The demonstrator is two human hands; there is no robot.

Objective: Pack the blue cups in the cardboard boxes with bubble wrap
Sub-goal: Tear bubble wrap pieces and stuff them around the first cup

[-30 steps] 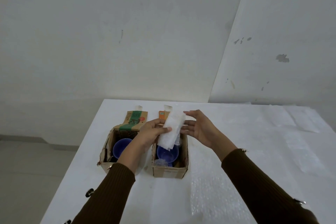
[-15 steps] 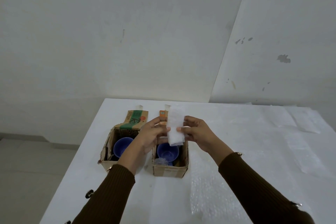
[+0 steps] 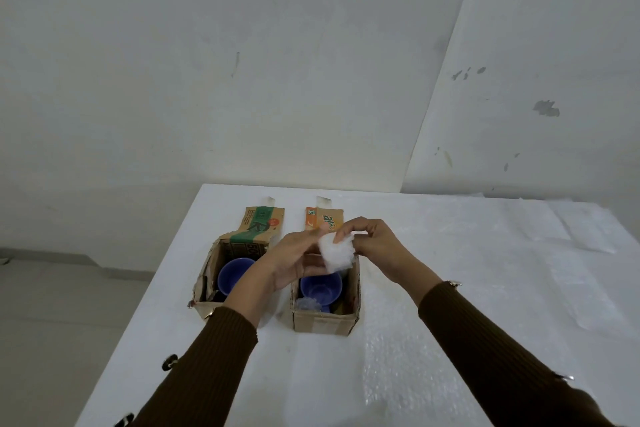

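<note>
Two open cardboard boxes stand side by side on the white table. The left box (image 3: 207, 274) holds a blue cup (image 3: 232, 272). The right box (image 3: 323, 322) holds another blue cup (image 3: 320, 286) with a bit of clear bubble wrap (image 3: 306, 304) beside it at the front. Above the right box, my left hand (image 3: 294, 262) and my right hand (image 3: 372, 243) both grip a folded wad of white bubble wrap (image 3: 336, 251), bunched between the fingers. My left forearm hides part of the left box.
A sheet of bubble wrap (image 3: 398, 357) lies flat on the table (image 3: 519, 270) to the right and in front of the boxes. Each box has a printed flap (image 3: 261, 224) folded back at the far side. The table's left edge runs close to the left box.
The bubble wrap strip was long and held mainly by my left hand; both hands have since folded it into a short compact wad above the right box.
</note>
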